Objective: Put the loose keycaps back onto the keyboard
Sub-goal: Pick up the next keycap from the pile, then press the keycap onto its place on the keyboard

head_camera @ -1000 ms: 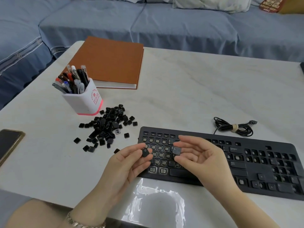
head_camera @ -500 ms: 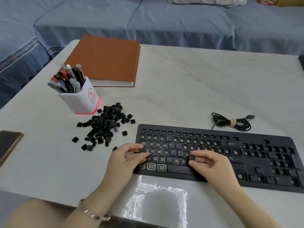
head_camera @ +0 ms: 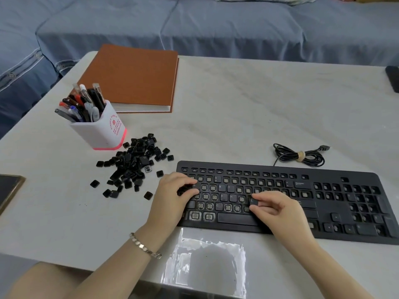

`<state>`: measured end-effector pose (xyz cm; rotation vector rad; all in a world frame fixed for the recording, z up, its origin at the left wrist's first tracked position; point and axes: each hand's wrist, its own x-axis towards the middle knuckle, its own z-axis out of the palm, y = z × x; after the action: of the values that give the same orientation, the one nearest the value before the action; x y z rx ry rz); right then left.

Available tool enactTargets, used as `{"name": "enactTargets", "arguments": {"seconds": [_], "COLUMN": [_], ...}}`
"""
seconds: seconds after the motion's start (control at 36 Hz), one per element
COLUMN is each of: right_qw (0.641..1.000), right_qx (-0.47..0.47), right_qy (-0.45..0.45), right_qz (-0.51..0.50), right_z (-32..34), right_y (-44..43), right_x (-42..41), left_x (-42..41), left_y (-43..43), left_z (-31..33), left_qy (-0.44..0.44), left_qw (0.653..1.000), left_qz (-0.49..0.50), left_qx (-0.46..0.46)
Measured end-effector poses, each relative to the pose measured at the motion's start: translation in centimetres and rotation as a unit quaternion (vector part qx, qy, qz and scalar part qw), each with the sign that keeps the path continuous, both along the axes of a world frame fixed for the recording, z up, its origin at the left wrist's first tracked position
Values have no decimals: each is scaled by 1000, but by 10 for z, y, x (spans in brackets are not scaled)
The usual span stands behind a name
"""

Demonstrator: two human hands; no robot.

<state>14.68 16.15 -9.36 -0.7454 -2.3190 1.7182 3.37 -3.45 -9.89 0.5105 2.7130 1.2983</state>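
I read this as early in the job. On the keyboard (head_camera: 323, 178) most of the main block shows bare sockets with pale rings. Only a scatter of letter caps, the space bar and a few wide keys on the right of the block sit in place. The far right clusters look partly filled, though I cannot count them from here. The pile of loose keycaps (head_camera: 133, 165) lies on the worktop (head_camera: 248, 108) just off the keyboard's left end and is large, with strays around its edge, so the bulk of the work is left.

Both hands are over the keyboard, each with one cap. My left hand (head_camera: 172, 195) is curled at the left end of the upper letter row, thumb and forefinger closed on what reads as the Q keycap (head_camera: 193, 185). I cannot tell whether it is seated yet. My right hand (head_camera: 276, 209) pinches the L keycap (head_camera: 253, 201) between thumb and forefinger and holds it on the home row, other fingers loosely bent. It looks set on its socket but not clearly pressed home.

Behind the pile stands a pen holder (head_camera: 101, 130), with an orange notebook (head_camera: 133, 78) beyond it. The keyboard's bundled cable (head_camera: 300, 157) lies behind its top edge.
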Motion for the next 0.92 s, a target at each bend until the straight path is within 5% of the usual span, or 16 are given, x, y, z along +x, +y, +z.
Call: {"name": "enactTargets", "arguments": {"seconds": [0.47,0.75,0.92], "right_qw": [1000,1000,1000], "right_qx": [-7,-7,-14], "right_qy": [5,13,15], "right_qz": [8,11,12], "right_z": [-5,-5,-6], "right_y": [3,3,2], "right_x": [-1,-1,1], "left_x": [-5,12,15], "left_y": [1,1,2], "left_z": [-6,-27,-30], "left_qy": [-24,169,124], "left_qw": [1000,985,989], "left_qz": [8,20,74], "left_qx": [6,-30,20]}}
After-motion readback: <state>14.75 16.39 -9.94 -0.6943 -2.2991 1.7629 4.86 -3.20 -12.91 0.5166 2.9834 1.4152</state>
